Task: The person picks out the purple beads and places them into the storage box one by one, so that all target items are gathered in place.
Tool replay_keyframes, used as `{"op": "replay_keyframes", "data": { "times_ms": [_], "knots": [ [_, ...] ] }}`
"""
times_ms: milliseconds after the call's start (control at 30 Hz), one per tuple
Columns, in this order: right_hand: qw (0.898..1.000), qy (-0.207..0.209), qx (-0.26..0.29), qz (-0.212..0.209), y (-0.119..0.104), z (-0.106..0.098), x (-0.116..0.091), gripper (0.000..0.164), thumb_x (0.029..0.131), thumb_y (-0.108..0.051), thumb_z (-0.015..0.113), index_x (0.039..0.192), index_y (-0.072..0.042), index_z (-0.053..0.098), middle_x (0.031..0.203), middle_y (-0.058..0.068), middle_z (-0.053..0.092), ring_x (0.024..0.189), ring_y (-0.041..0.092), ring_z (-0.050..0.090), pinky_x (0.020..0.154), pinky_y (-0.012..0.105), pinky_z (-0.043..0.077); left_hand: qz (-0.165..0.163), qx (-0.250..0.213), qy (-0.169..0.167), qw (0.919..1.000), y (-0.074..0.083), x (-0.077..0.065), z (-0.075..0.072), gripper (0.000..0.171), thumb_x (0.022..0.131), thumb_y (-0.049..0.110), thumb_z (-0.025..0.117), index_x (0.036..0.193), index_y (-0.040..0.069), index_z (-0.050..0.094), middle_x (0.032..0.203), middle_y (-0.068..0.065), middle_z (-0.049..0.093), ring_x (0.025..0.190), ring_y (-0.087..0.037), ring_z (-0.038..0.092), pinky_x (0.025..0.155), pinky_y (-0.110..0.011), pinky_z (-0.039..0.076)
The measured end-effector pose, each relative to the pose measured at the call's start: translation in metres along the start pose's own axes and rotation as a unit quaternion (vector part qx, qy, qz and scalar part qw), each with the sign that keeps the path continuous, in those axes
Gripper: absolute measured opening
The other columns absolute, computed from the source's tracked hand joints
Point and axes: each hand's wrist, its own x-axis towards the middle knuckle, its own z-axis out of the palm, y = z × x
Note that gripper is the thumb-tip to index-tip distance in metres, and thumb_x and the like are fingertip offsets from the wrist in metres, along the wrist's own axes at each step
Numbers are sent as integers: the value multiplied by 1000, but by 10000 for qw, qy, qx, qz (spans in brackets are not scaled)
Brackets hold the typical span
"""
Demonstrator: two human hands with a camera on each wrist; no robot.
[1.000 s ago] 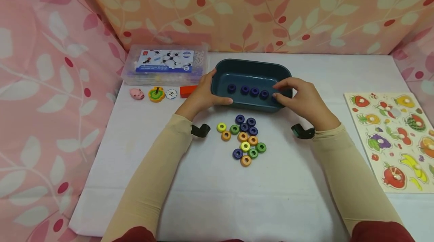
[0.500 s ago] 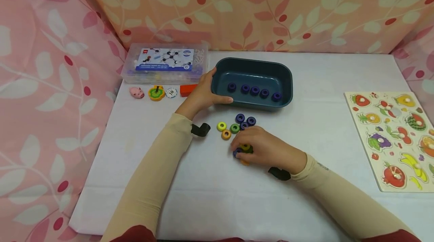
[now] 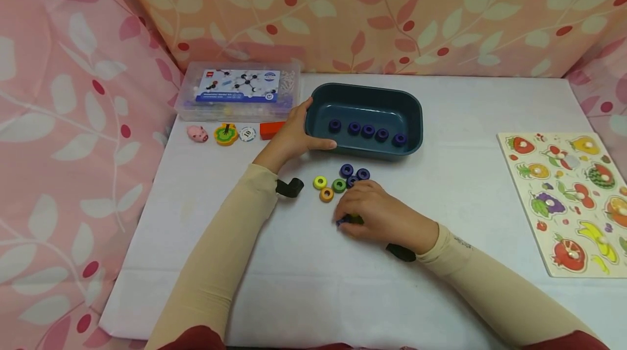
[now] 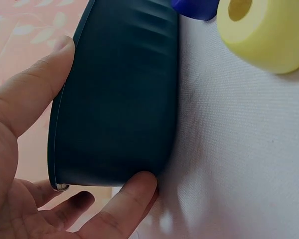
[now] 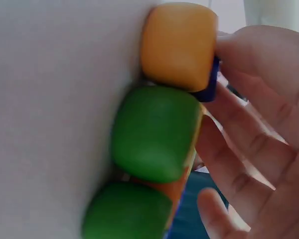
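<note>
My left hand (image 3: 294, 132) holds the left end of a dark teal rectangular tub (image 3: 372, 104), thumb along its front rim. In the left wrist view, fingertips touch the tub's end wall (image 4: 114, 124). Inside the tub several dark blue ring beads (image 3: 368, 131) lie in a row. My right hand (image 3: 382, 213) is over the loose beads in front, pinching a blue ring bead (image 3: 340, 222) between thumb and fingers. In the right wrist view that blue bead (image 5: 209, 89) shows behind an orange bead (image 5: 179, 47), beside green beads (image 5: 154, 134). The hand hides part of the cluster.
Nearby lie a yellow bead (image 3: 320, 182), an orange bead (image 3: 326, 194) and a green bead (image 3: 339, 185). A clear plastic kit box (image 3: 237, 111), a pink pig (image 3: 197, 134), a tree piece (image 3: 226, 135) and a red block (image 3: 272, 130) stand left. A fruit puzzle board (image 3: 563, 197) lies right.
My right hand has let go of a blue bead at the tub's right end and moved down to the loose beads, where its fingers have closed on another. My left hand stays put.
</note>
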Motion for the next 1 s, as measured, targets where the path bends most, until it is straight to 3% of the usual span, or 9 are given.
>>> {"op": "replay_keyframes", "data": {
  "times_ms": [133,267,433,533,633,733,1000],
  "knots": [
    [9994,109,326,-107,3,-12,3,13,88,-22,77,101,-22,77,104,-14,70,103,7,61,96,33,51,-19,-36,-13,10000,1,0,0,126,68,47,91,160,41,7,169,2,7,151,-29,24,121,-56,27],
    [9944,678,798,141,14,-43,6,19,86,-17,80,105,-19,77,110,-9,71,103,7,64,89,31,57,28,-38,-17,10000,1,1,-1,126,68,47,91,160,41,7,169,2,8,150,-30,25,121,-56,27],
    [9768,1754,643,1046,56,-82,12,19,85,-17,81,104,-15,78,109,-6,72,107,10,64,96,31,52,97,-67,-13,9999,0,1,-1,127,67,46,92,161,39,7,169,0,8,150,-30,25,121,-54,27],
    [9601,2059,567,1805,90,-92,18,19,88,-21,77,106,-14,77,111,-2,71,110,14,62,102,39,49,67,-102,-20,9999,0,1,0,127,68,45,92,161,39,7,169,0,8,150,-30,25,121,-55,26],
    [9475,2093,532,2358,118,-94,24,22,91,-23,74,111,-12,76,116,4,70,113,20,61,106,46,47,41,-119,-34,9999,0,0,0,127,67,46,92,161,39,7,169,0,7,151,-29,24,122,-55,26],
    [9436,1946,438,2641,136,-90,31,26,93,-25,72,114,-11,75,120,8,69,118,25,60,109,48,45,41,-115,-46,9999,0,-1,1,127,67,47,92,161,40,7,170,0,7,151,-29,23,122,-55,26],
    [9432,1681,370,2842,147,-87,45,30,95,-26,69,120,-10,73,126,12,68,124,29,58,112,48,42,47,-138,-44,9999,2,-2,-1,126,68,44,92,161,39,7,170,0,7,152,-29,22,122,-55,25]
  ]
}}
